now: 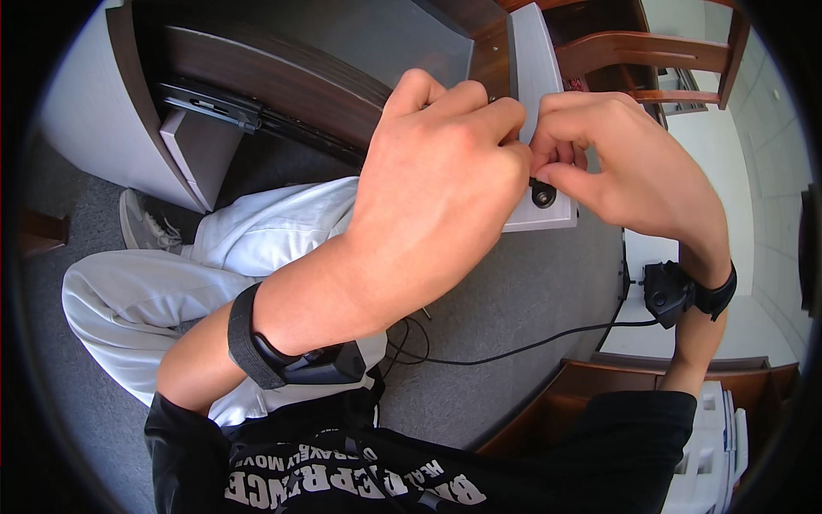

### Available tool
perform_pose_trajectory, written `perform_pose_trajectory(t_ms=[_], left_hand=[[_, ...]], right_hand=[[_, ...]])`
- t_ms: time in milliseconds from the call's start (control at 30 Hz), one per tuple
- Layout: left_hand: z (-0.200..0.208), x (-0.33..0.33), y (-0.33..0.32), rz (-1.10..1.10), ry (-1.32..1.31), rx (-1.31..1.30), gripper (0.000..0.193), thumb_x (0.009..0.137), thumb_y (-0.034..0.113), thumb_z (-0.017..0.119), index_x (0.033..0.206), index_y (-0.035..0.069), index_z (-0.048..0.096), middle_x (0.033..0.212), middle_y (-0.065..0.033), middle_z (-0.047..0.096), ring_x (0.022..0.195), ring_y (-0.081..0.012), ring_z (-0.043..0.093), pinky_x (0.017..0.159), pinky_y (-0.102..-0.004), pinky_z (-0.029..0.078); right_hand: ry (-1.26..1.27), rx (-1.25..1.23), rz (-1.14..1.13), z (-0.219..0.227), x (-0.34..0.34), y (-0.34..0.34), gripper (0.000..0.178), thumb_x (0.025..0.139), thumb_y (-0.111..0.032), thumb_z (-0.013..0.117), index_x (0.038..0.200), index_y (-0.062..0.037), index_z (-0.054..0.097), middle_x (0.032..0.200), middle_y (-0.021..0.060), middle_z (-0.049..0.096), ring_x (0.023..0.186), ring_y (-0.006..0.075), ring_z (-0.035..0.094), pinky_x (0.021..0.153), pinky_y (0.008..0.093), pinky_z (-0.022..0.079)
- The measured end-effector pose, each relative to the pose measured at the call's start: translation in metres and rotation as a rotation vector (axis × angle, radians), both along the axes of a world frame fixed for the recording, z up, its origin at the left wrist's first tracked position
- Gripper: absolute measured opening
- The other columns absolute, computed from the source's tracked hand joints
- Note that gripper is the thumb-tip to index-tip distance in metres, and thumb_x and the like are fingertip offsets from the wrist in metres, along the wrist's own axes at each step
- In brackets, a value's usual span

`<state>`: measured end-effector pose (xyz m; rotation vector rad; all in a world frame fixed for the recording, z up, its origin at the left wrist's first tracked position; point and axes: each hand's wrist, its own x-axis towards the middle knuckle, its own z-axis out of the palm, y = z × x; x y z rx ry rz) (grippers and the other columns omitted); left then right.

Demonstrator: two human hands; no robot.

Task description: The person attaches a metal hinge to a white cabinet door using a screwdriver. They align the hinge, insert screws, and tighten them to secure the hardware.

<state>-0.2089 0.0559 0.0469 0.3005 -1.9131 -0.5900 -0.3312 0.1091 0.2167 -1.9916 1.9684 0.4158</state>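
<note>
Head view: beside a round black fitting (543, 195) at the light-grey panel (536, 51), left hand (445, 154) and right hand (623, 154) are curled nearly closed, apparently for fine control, any hidden hold being indeterminable.

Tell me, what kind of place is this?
Probably an office, or maybe a study at home. There's grey carpet on the floor, a wooden chair, and what looks like a desk or cabinet with a black drawer rail showing.
</note>
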Motion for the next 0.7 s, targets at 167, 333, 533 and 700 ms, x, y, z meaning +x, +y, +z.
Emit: perform_pose_trajectory(t_ms=[167, 333, 533, 700], left_hand=[[-0.0016, -0.0057, 0.0001, 0.025, 0.103, -0.002, 0.004, 0.069, 0.007, 0.073, 0.068, 0.006, 0.070, 0.078, -0.0023, 0.061, 0.082, -0.0209, 0.056, 0.079, -0.0365, 0.041], [-0.0007, -0.0048, 0.0016, 0.025, 0.102, 0.037, 0.003, 0.069, 0.005, 0.074, 0.071, 0.005, 0.072, 0.080, -0.0018, 0.063, 0.083, -0.0215, 0.057, 0.081, -0.0369, 0.042], [0.0018, -0.0018, 0.0005, 0.009, 0.069, 0.042, 0.006, 0.069, 0.003, 0.076, 0.074, 0.005, 0.073, 0.081, -0.0007, 0.063, 0.084, -0.0211, 0.056, 0.081, -0.0367, 0.040], [0.0020, -0.0008, -0.0009, -0.019, 0.035, 0.053, 0.009, 0.072, 0.002, 0.080, 0.080, 0.007, 0.076, 0.085, 0.0024, 0.062, 0.084, -0.0198, 0.054, 0.079, -0.0359, 0.038]], right_hand=[[0.110, 0.012, -0.013, 0.0004, 0.0060, -0.0009, 0.008, 0.082, 0.000, 0.072, 0.083, 0.0045, 0.065, 0.075, 0.0122, 0.059, 0.066, 0.0252, 0.056, 0.063, 0.0378, 0.046], [0.111, -0.051, 0.051, -0.0053, 0.0040, -0.0015, 0.008, 0.081, -0.001, 0.071, 0.082, 0.0039, 0.064, 0.071, 0.0133, 0.059, 0.071, 0.0286, 0.059, 0.065, 0.0400, 0.048], [0.182, -0.017, 0.020, -0.0045, 0.0031, -0.0020, 0.011, 0.079, -0.003, 0.072, 0.082, 0.0043, 0.064, 0.075, 0.0146, 0.062, 0.075, 0.0319, 0.062, 0.069, 0.0417, 0.050], [0.211, 0.005, -0.029, -0.0036, 0.0041, -0.0033, 0.014, 0.077, -0.004, 0.073, 0.082, 0.0040, 0.063, 0.077, 0.0147, 0.062, 0.074, 0.0327, 0.062, 0.069, 0.0428, 0.049]])
